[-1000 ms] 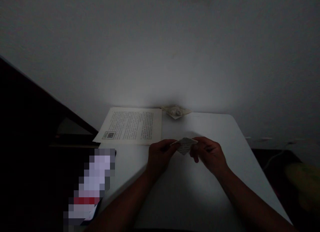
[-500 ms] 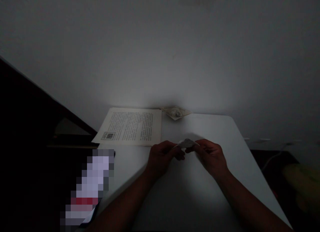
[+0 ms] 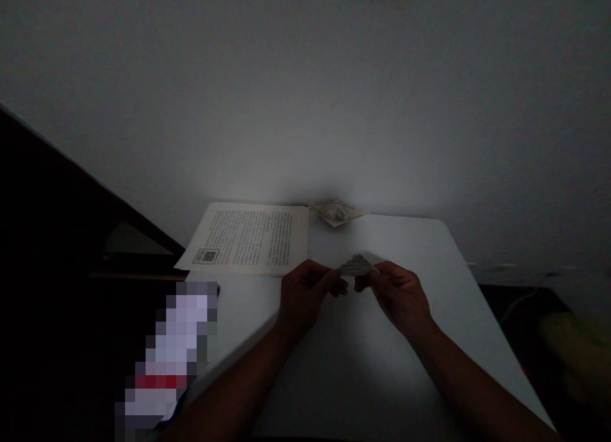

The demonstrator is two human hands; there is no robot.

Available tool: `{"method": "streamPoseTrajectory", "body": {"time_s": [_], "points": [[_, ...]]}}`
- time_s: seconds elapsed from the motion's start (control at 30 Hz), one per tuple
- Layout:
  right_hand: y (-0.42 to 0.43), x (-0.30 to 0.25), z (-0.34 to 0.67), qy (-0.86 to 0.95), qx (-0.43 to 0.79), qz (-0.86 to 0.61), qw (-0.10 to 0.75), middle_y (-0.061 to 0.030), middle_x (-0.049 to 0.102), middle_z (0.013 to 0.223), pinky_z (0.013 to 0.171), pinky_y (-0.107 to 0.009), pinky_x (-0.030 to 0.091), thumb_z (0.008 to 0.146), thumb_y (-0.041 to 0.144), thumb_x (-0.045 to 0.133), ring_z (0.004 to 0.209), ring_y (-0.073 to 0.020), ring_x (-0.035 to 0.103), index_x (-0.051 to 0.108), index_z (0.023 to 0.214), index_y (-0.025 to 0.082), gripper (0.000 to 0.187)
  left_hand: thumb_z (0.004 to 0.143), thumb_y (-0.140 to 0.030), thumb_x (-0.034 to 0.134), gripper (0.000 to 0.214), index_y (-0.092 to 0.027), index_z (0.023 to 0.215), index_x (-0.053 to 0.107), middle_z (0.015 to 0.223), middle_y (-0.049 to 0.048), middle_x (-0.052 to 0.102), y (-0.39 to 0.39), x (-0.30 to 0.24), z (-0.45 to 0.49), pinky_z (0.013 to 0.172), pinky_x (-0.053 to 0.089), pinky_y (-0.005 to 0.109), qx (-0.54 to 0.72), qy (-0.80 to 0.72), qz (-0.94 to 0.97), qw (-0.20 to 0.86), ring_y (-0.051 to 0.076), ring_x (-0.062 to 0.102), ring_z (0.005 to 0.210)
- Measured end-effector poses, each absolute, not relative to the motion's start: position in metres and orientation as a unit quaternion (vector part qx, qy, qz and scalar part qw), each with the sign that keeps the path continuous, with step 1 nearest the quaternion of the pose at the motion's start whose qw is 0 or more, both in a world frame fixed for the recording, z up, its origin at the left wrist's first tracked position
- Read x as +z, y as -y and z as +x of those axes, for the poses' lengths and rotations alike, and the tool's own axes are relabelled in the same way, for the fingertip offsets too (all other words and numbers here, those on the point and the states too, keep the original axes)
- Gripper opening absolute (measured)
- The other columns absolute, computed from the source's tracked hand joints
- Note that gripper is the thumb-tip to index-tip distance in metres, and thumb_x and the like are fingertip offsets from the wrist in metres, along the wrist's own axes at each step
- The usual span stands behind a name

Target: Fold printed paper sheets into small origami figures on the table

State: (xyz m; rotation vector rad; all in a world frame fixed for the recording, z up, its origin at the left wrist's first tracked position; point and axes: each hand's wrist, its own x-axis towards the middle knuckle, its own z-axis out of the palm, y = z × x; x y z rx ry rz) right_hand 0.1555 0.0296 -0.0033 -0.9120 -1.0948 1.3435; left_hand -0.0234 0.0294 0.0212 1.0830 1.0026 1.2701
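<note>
Between my hands is a small folded piece of printed paper, a flat triangle with its point facing away from me. My left hand pinches its left corner between thumb and fingers. At the opposite corner, my right hand grips it the same way. Both hands hover over the white table. Beyond them, near the wall, rests a folded paper boat made of printed paper.
Printed sheets with a QR code lie at the table's back left. A blurred-out phone is by the left edge. The wall stands right behind the table. Something yellowish shows at the right, below the table.
The paper in my hands has tilted from a bulging, edge-on shape to a flat triangle facing me. Both hands keep their pinch and have barely shifted.
</note>
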Motion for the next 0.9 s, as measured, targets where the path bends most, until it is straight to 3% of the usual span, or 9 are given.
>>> {"method": "streamPoseTrajectory", "body": {"time_s": [0.27,0.53,0.63,0.9], "points": [[-0.0293,-0.0037,0.1543,0.462,0.563,-0.395,0.56,-0.0031,0.07,0.071,0.069,-0.036,0.049,0.079,0.033,0.068,0.065,-0.0177,0.063,0.07,0.081,0.021,0.012,0.078,-0.033,0.067,0.025,-0.015,0.066,0.055,0.06,0.0024,0.069,-0.0313,0.0204,-0.0254,0.059,0.054,0.028,0.53,-0.408,0.469,0.577,0.014,0.065,0.056],[-0.0317,-0.0078,0.1591,0.437,0.486,-0.482,0.583,0.0021,0.059,0.059,0.046,-0.024,0.037,0.07,0.029,0.076,0.051,-0.0108,0.05,0.07,0.084,0.021,0.018,0.079,-0.034,0.066,0.023,-0.014,0.073,0.056,0.058,0.0019,0.067,-0.0295,0.0192,-0.027,0.053,0.05,0.024,0.429,-0.403,0.53,0.611,0.012,0.061,0.05],[-0.0326,-0.0055,0.1597,0.457,0.458,-0.487,0.587,0.0035,0.053,0.064,0.05,-0.023,0.038,0.068,0.027,0.077,0.057,-0.0095,0.047,0.071,0.083,0.022,0.017,0.079,-0.035,0.064,0.024,-0.014,0.071,0.056,0.058,0.0022,0.066,-0.0288,0.0184,-0.0251,0.052,0.049,0.023,0.4,-0.418,0.54,0.611,0.011,0.061,0.049],[-0.0306,-0.004,0.1601,0.467,0.462,-0.501,0.564,0.0003,0.061,0.069,0.06,-0.026,0.042,0.077,0.036,0.069,0.065,-0.0132,0.054,0.07,0.079,0.021,0.015,0.078,-0.039,0.063,0.027,-0.016,0.071,0.051,0.063,0.0019,0.065,-0.0303,0.0129,-0.0264,0.059,0.049,0.026,0.407,-0.416,0.542,0.605,0.014,0.063,0.059]]}}
